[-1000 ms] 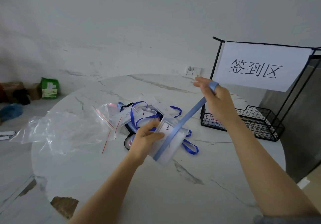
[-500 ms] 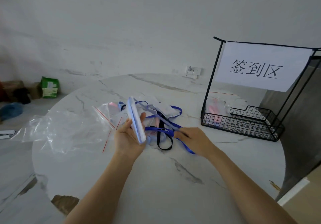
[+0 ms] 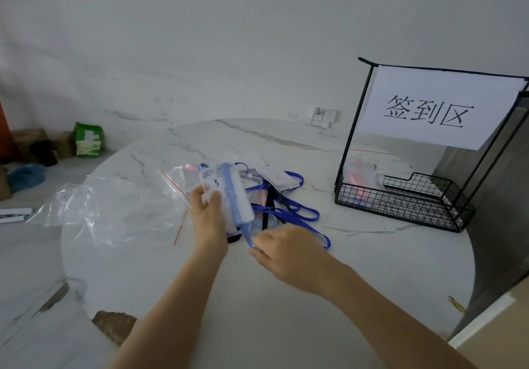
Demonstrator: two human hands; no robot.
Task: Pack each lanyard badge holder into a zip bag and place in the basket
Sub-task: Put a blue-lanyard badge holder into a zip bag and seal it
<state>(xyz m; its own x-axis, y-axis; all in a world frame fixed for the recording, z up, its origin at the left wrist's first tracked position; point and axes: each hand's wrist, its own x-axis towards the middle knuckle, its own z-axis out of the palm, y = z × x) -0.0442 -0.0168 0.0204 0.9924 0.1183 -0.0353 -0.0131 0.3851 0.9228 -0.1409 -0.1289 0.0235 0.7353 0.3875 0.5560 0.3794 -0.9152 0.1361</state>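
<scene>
Badge holder (image 3: 226, 194): a clear card sleeve marked with a handwritten "3", held upright above the table, in front of the pile of other holders.
Strap (image 3: 233, 194): a light blue lanyard band lies lengthwise down the face of the badge holder and comes off its lower edge toward the right hand.
Left hand (image 3: 207, 220): fingers closed around the badge holder from its left side and behind, thumb pressed on its front.
Right hand (image 3: 282, 250): just below and to the right of the holder, fingertips pinched shut on the loose end of the strap, close to the table top.
Pile (image 3: 274, 194): more clear holders with dark blue and black lanyards tangled together on the table behind the hands; at least one shows something pink inside.
Zip bags (image 3: 114, 208): loose clear bags with red seal lines spread on the table to the left of the pile, one large sheet reaching the table's left edge.
Basket (image 3: 400, 200): black wire basket on the right side of the table, well apart from the hands, with a packed bag showing pink lying in its left end.
Sign (image 3: 429, 105): white paper with three printed characters, hung from the tall black frame over the basket.
Table (image 3: 257, 297): round, white marble pattern.
Floor items: a green packet (image 3: 87, 139) and boxes by the wall at far left.
</scene>
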